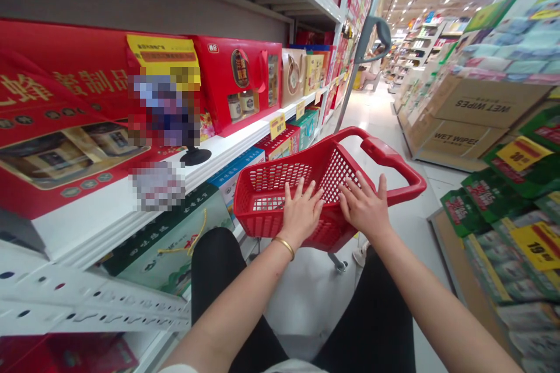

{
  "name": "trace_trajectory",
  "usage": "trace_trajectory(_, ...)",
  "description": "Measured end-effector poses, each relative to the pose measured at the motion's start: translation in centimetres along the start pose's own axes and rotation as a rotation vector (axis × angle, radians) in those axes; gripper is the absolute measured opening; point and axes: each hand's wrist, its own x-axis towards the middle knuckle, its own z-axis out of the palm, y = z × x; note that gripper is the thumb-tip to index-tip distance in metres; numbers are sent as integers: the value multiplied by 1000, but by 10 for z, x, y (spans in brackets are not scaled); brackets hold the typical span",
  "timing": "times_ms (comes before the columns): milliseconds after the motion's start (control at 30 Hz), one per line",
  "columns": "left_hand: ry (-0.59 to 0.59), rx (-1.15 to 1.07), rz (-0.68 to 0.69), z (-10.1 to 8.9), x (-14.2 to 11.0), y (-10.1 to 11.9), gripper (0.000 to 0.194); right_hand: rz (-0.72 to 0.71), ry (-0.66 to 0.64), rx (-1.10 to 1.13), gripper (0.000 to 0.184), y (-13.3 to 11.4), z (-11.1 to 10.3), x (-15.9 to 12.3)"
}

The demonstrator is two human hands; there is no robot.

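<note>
Had the fingers of the left hand (301, 209) spread apart, back of the hand up, pinching nothing. Had the fingers of the right hand (367, 209) spread too, thumb out to the side, pinching nothing. Held both flat over the near rim of the red basket cart (271, 227), side by side and a little apart. Could not tell for sure whether touching the rim. Wore a gold bangle (284, 248) on the left wrist.

Had the cart right in front, past the knees, with lots of little holes in its sides. Saw its red handle (398, 168) sticking out to the right, and a small wheel (341, 267) down below, near the pale floor (293, 297). Saw a tall gray pole (350, 93) behind the basket, with a gray loop (381, 37) on top.

Saw a white shelf (245, 131) on the left, with a big red box (219, 93) of jars on top and a green box (192, 244) below. Saw brown boxes (472, 104) on the right marked "WET WIPES", and green packs (485, 192) closer in. Spotted a person (373, 71) far down the aisle.
</note>
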Motion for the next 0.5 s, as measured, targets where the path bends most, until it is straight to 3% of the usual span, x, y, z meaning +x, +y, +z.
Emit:
trace_trajectory(133, -8, -6, -1, 1, 0, 5, 43, -44, 7, 57, 23, 11, 0, -2)
trace_trajectory(267, -82, -38, 33, -3, -2, 3, 48, -24, -35, 88, 21, 0, 11, -5)
trace_trajectory(367, -167, -65, 80, -16, -8, -26, 50, -25, -52, 32, 28, -8, 15, -4)
trace_trajectory(500, -152, 43, -71, -33, -19, -79, 51, -5, -29, 24, 30, -7, 18, -3)
